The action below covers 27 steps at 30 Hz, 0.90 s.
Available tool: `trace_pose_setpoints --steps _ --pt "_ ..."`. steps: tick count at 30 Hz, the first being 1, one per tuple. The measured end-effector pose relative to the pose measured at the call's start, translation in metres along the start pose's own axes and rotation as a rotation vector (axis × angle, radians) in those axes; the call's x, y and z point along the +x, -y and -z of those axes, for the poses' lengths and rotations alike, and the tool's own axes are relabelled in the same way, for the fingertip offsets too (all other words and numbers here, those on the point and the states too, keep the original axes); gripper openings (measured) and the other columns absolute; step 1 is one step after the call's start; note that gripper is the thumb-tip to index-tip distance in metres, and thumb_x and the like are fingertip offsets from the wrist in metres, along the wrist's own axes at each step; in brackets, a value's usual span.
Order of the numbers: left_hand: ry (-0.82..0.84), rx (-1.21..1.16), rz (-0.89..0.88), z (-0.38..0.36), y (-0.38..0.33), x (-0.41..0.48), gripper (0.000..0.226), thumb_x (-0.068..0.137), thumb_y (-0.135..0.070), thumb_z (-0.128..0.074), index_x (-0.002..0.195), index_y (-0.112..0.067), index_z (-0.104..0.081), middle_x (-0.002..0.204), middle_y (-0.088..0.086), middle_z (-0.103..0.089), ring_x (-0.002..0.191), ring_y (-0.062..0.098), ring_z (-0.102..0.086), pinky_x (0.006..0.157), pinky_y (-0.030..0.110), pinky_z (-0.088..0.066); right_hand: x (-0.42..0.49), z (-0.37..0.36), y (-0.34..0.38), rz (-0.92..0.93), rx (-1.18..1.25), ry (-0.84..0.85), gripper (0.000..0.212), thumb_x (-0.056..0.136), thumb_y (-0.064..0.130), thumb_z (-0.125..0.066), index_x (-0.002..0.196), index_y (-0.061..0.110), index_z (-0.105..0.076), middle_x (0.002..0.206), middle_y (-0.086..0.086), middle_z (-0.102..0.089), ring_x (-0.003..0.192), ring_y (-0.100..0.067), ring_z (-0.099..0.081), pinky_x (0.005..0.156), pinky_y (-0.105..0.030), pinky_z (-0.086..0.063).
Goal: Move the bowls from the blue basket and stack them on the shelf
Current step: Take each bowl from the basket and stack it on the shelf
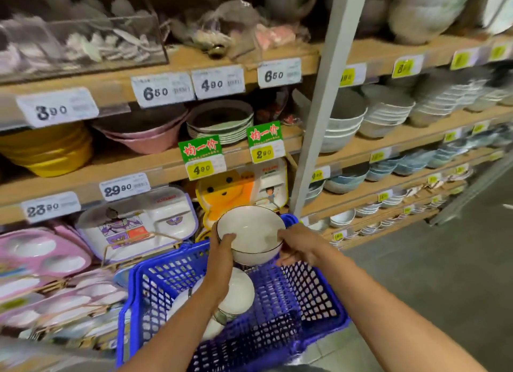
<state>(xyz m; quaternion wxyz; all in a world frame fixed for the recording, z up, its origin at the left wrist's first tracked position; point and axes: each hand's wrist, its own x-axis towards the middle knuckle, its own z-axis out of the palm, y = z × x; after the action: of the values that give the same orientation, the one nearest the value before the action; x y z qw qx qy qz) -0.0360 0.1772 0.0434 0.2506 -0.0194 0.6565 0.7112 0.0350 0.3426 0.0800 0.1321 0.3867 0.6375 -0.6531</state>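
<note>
Two nested white bowls with a dark rim [251, 233] hang above the blue basket [311, 296]. My left hand [222, 249] grips their left side, thumb over the rim. My right hand [298, 245] holds the right side of the same bowls, fingers curled around the edge. More white bowls [240, 291] lie inside the basket below, partly hidden by my left forearm. Wooden shelves [361, 147] to the right carry stacks of white and blue bowls.
A grey metal upright [319, 113] splits the shelving just behind the held bowls. Left shelves hold pink divided trays [41, 252], a white lunch tray [138, 219], yellow and pink bowls and price tags. Grey floor lies at the right.
</note>
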Motion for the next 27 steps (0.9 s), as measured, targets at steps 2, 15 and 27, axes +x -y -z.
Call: trace_pose_setpoints --steps 2,15,27 --pt "-0.052 -0.047 -0.063 -0.007 -0.018 -0.007 0.051 0.094 -0.012 -0.045 0.135 -0.042 -0.041 0.135 -0.001 -0.046 0.12 0.031 -0.047 0.097 0.061 -0.045 -0.018 -0.003 0.011 0.053 0.001 -0.034 0.018 0.093 0.008 -0.044 0.087 -0.005 -0.054 0.048 -0.013 -0.063 0.042 -0.022 -0.065 0.04 -0.026 -0.054" --pt "-0.021 -0.216 -0.143 -0.056 -0.143 -0.065 0.042 0.082 -0.011 -0.039 0.114 -0.024 -0.062 0.102 0.005 -0.066 0.088 0.025 -0.059 0.061 0.03 -0.047 -0.12 0.037 0.065 0.605 0.25 -0.168 0.031 0.097 0.046 -0.049 0.116 0.028 -0.065 0.115 0.004 -0.069 0.098 -0.012 -0.067 0.076 -0.032 -0.056" --pt "0.204 -0.283 -0.109 -0.223 -0.184 -0.153 0.032 0.079 -0.016 -0.044 0.104 -0.012 -0.063 0.101 0.012 -0.069 0.082 0.03 -0.061 0.058 0.028 -0.045 -0.207 0.165 0.068 0.796 0.883 -0.164 0.026 0.094 0.032 -0.05 0.107 0.019 -0.068 0.085 0.001 -0.075 0.073 -0.014 -0.072 0.052 -0.023 -0.053"
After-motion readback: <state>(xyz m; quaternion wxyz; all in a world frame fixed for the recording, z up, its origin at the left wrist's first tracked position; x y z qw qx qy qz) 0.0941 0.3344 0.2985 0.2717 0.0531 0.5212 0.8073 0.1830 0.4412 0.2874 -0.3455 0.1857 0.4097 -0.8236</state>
